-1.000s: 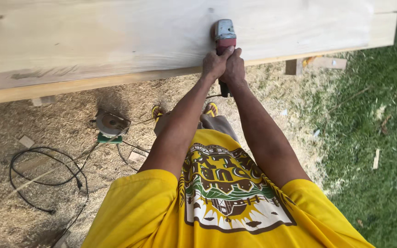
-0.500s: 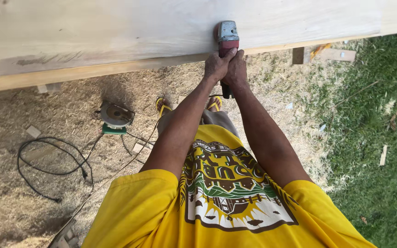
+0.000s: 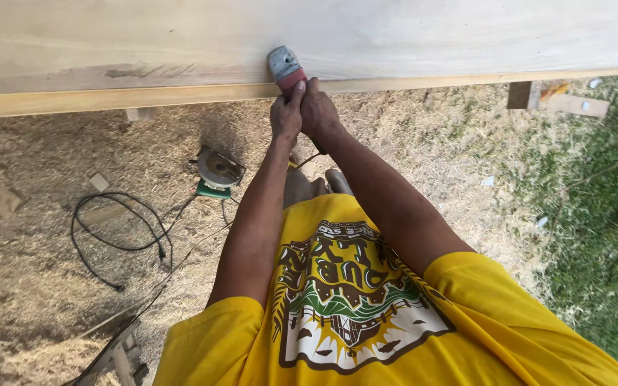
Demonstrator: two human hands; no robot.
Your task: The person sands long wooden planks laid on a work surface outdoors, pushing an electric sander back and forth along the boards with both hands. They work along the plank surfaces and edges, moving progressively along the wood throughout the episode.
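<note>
Head view, hands: left hand (image 3: 285,113) and right hand (image 3: 319,111) both clenched around the rear grip of a grey-and-red power tool (image 3: 285,68), side by side and touching.
Head view, tool position: its head lies on the pale wooden board (image 3: 409,36), just above the near edge.
Head view, progress: board surface looks smooth and light over most of its width; darker rough marks remain at the left (image 3: 144,71). Judged partly done, left stretch outstanding.
Head view, ground: circular saw (image 3: 218,170) and looped black cable (image 3: 119,236) lie on sawdust, well apart from the hands; grass to the right.
Change from earlier frame: the tool and both hands sit further left along the board edge; the grip is unchanged.
</note>
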